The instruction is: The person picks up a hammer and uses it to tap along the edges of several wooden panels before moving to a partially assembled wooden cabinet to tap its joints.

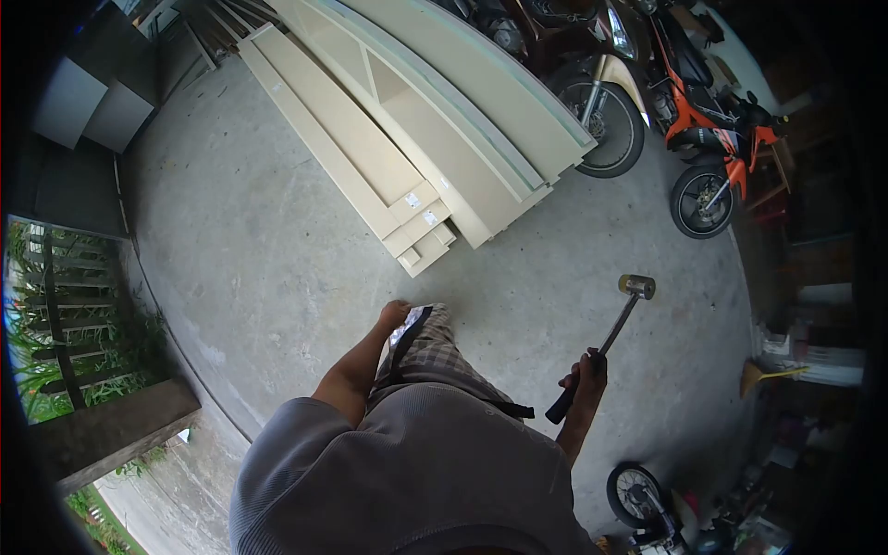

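My right hand (585, 375) is wrapped round the black handle of a mallet (618, 326), whose metal head with a yellowish face points up and away over the concrete floor. At my waist my left hand (396, 313) is closed at the upper end of a shiny, pale item with a black edge (410, 326), beside my checkered shorts; what exactly the fingers grip is hard to make out. Ahead of me, long cream panels and box-like frames (407, 120) lie stacked on the floor, apart from both hands.
Motorcycles stand at the upper right, one of them orange (703, 116), and another wheel (635, 495) shows at the lower right. Grey cabinets or panels (79, 111) are at the upper left, a slatted fence (69, 319) at the left. A yellow broom (758, 375) lies at the right.
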`<control>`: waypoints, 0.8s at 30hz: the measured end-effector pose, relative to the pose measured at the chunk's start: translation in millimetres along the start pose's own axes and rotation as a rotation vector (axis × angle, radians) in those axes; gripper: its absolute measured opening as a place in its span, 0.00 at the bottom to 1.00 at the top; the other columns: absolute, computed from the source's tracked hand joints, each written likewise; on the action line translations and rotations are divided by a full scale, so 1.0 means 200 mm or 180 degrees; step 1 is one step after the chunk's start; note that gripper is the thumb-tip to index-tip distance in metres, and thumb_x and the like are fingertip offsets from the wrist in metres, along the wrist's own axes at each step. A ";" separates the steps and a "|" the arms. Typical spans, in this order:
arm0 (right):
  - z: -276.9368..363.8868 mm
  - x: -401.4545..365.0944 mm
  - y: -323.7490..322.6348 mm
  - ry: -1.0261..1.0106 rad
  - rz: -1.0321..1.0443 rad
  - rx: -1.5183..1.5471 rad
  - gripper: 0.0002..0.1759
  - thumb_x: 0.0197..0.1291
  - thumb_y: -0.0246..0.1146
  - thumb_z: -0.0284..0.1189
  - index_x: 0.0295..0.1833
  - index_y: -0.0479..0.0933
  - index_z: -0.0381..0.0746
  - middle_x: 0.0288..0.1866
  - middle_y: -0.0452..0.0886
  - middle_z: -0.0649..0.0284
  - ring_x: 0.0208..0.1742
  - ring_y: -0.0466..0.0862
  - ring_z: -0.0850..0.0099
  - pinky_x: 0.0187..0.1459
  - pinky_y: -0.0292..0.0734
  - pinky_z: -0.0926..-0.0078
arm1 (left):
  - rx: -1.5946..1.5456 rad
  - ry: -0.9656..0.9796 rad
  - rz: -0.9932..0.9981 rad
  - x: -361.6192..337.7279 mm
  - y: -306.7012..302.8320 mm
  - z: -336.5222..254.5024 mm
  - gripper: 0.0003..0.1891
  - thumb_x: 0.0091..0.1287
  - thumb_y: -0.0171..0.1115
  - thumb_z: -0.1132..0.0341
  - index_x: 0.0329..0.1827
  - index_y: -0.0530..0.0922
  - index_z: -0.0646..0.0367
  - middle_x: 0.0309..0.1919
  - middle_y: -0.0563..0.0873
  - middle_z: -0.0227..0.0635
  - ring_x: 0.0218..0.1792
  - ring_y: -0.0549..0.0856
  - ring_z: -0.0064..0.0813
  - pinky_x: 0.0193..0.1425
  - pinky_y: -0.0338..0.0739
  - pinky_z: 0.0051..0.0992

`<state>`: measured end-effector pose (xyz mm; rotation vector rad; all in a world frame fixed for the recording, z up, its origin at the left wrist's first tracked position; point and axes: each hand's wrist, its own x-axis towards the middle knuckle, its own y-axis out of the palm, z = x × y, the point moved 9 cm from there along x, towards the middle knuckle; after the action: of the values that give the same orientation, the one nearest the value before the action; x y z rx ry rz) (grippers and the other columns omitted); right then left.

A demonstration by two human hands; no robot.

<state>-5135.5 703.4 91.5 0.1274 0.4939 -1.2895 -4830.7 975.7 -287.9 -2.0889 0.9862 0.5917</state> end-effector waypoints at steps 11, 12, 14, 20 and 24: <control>0.48 0.56 0.28 -0.0273 0.0926 -0.0040 0.13 0.59 0.52 0.27 0.50 0.64 0.37 0.19 0.65 0.70 0.13 0.65 0.82 0.18 0.69 0.80 | 0.0473 -0.0226 0.0188 0.18 0.14 -0.41 0.19 0.58 0.48 0.57 0.28 0.77 0.66 0.23 0.82 0.45 0.21 0.84 0.33 0.32 0.78 0.28; 0.55 0.62 0.32 -0.0256 0.1020 -0.0120 0.13 0.59 0.52 0.27 0.49 0.64 0.37 0.18 0.65 0.70 0.13 0.65 0.82 0.18 0.69 0.81 | 0.0478 -0.0241 0.0211 0.22 0.17 -0.47 0.19 0.58 0.48 0.57 0.28 0.77 0.66 0.23 0.82 0.45 0.21 0.84 0.33 0.32 0.78 0.28; 0.66 0.72 0.39 -0.0216 0.1264 -0.0131 0.13 0.59 0.52 0.26 0.49 0.65 0.36 0.18 0.64 0.70 0.13 0.64 0.83 0.19 0.69 0.81 | 0.0518 -0.0571 0.0408 0.22 0.25 -0.49 0.19 0.58 0.49 0.55 0.30 0.77 0.66 0.24 0.83 0.43 0.22 0.84 0.32 0.29 0.78 0.29; 0.92 1.10 0.60 -0.0396 0.1837 -0.0582 0.13 0.59 0.53 0.26 0.49 0.66 0.35 0.18 0.65 0.69 0.15 0.67 0.83 0.19 0.68 0.81 | -0.0564 -0.0504 0.0305 0.38 0.39 -1.02 0.17 0.59 0.53 0.56 0.35 0.77 0.65 0.23 0.82 0.38 0.21 0.83 0.31 0.24 0.76 0.28; 0.94 1.30 0.70 -0.0329 0.2144 -0.0855 0.15 0.58 0.56 0.28 0.49 0.67 0.33 0.19 0.68 0.67 0.15 0.69 0.81 0.19 0.68 0.79 | -0.1005 -0.0213 0.0277 0.49 0.40 -1.40 0.16 0.61 0.54 0.58 0.37 0.77 0.66 0.24 0.82 0.38 0.20 0.82 0.28 0.24 0.75 0.26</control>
<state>-4902.0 445.3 124.6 -0.0026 0.4756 -0.5621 -4809.9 679.4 -212.2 -2.2901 1.0012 0.9058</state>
